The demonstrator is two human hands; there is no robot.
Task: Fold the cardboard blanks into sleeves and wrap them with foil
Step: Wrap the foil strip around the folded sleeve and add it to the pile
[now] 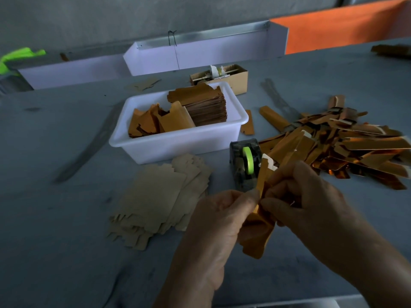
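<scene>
Sleeve (259, 236) held above table (55, 230) at 5 o'clock of frame, upright, tilted slightly, gold foil over it, white card tip at top. Left hand (213, 221) curled round sleeve's left edge, thumb pinched against it. Right hand (311, 203) fingers curled, foil pinched at sleeve's right edge. Tape dispenser (245, 164) just behind hands, at 12 o'clock of sleeve. Blanks (155, 201) fanned flat at 9 o'clock. Tub (178, 143) of foil pieces at 11 o'clock. Finished sleeves (347, 145) piled at 2 o'clock.

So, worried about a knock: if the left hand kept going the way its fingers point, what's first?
Probably the dark tape dispenser with the green roll, just beyond the left hand; depth is unclear.
</scene>
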